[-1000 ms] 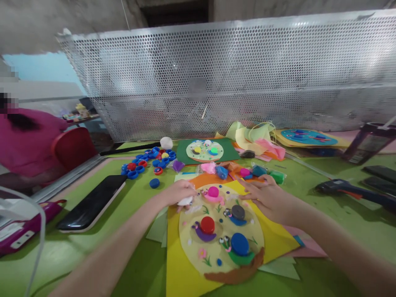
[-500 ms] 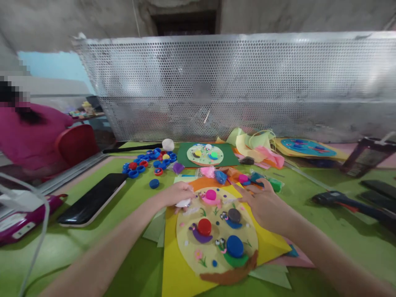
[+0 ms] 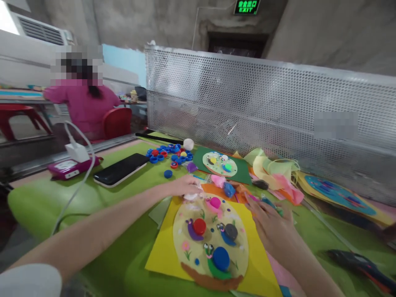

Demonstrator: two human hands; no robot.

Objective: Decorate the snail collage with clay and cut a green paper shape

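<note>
My left hand point(image 3: 187, 185) is closed on a small white clay packet point(image 3: 193, 195) at the far left corner of a yellow paper sheet point(image 3: 165, 251). On that sheet lies a cream oval point(image 3: 213, 241) with clay snails whose shells are bottle caps, among them a red cap point(image 3: 199, 226), a grey cap point(image 3: 230, 232) and a blue cap point(image 3: 220, 258). My right hand point(image 3: 274, 216) rests at the sheet's right edge, fingers stretched out and apart. Close to its fingertips are small clay bags, including a blue one point(image 3: 229, 189); some are partly hidden by the hand.
Blue and red bottle caps point(image 3: 161, 153) are heaped at the back left, near a phone point(image 3: 121, 169) and a purple power strip point(image 3: 72, 167). Behind stands a perforated metal panel point(image 3: 262, 99). A dark handheld tool point(image 3: 355, 264) lies at right. A person in pink point(image 3: 85, 103) sits beyond.
The view has swung left and tilted, so the table things appear shifted right. My right hand has drawn along the sheet's right edge. My left hand keeps the white packet.
</note>
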